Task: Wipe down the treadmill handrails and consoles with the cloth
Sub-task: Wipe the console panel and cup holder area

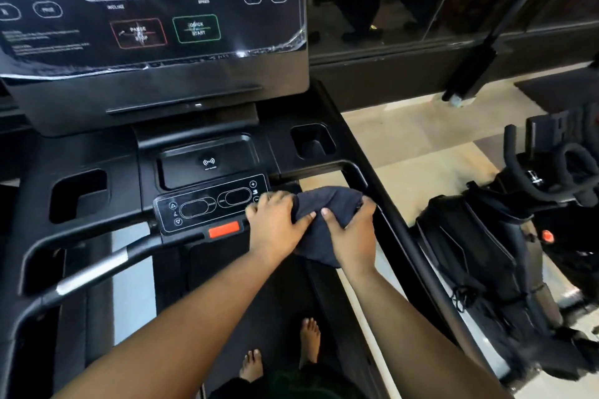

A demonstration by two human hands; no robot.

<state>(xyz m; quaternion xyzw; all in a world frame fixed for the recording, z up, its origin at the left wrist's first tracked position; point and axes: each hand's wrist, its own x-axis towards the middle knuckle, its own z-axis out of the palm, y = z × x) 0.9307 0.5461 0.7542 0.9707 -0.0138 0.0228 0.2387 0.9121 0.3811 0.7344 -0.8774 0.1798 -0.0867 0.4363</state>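
A dark cloth (327, 210) is bunched over the right inner handrail of the treadmill, just right of the small control panel (210, 202). My left hand (277, 222) grips the cloth's left side, thumb on top of the fabric. My right hand (351, 232) grips its right side, fingers curled around the cloth and the bar under it. The big console screen (152, 0) with its touch buttons stands above, still under a wrinkled plastic film. The left handrail (94, 270), with a silver sensor section, runs down to the lower left.
A phone tray (207, 160) and cup holders (312, 139) sit between the console and the panel. A red stop tab (224, 229) lies below the panel. My bare feet (282, 351) stand on the belt. An exercise bike (499, 236) stands close on the right.
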